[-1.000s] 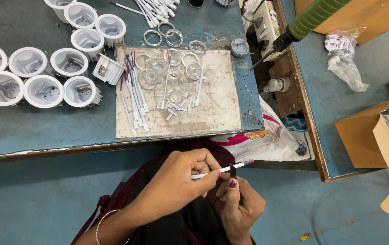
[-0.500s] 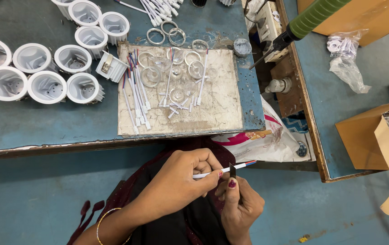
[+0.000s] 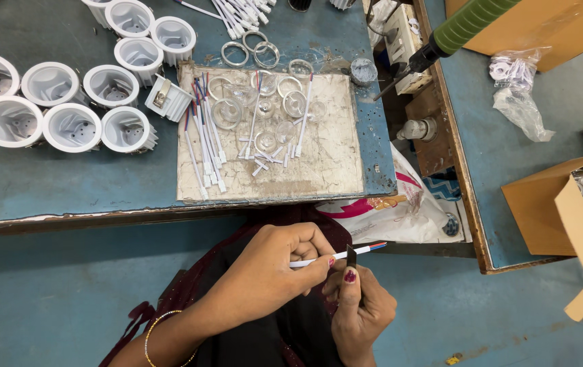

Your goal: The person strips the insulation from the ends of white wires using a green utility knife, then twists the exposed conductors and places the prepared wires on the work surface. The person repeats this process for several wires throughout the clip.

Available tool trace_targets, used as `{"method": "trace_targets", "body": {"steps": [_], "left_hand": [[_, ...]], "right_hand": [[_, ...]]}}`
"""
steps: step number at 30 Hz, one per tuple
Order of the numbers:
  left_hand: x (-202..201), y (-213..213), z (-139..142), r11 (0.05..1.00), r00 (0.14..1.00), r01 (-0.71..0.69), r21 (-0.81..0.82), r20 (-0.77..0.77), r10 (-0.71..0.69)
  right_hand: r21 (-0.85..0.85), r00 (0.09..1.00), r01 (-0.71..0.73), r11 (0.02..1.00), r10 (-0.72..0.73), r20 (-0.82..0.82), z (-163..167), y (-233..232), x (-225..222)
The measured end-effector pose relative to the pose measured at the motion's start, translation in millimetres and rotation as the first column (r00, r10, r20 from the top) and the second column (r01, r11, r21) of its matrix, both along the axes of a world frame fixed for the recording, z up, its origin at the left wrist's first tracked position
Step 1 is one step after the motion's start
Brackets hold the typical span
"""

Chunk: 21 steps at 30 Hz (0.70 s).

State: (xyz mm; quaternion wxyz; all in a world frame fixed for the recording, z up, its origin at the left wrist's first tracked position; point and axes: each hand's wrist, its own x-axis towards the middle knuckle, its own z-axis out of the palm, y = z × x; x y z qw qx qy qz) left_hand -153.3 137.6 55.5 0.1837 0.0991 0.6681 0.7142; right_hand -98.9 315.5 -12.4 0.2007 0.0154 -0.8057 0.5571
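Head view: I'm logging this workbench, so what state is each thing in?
White cable: pinched in left hand, coloured wires bared at tip.
Small blade: upright in right hand, against the cable.
White housings: open side up.
Cardboard box: flaps open.

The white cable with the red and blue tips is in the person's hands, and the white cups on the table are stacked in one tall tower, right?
Not quite. The head view shows the white cups standing side by side on the table, open ends up, not stacked in a tower. The rest holds: the left hand pinches the white cable with red and blue tips, and the right hand meets it with a small dark blade.
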Motion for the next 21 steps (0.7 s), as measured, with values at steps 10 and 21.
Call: {"method": "trace_targets", "body": {"steps": [10,21], "left_hand": [[-1,-5,1,0.999,0.999,0.003,0.043,0.038,-0.005],[-1,-6,-12,0.991,0.996,0.058,0.120,0.065,-0.066]], "right_hand": [[0.087,0.999,-0.021,0.996,0.024,-0.028,6,-2,-2],[0.085,0.997,-0.077,0.993,0.079,-0.021,4,1,-1]]}}
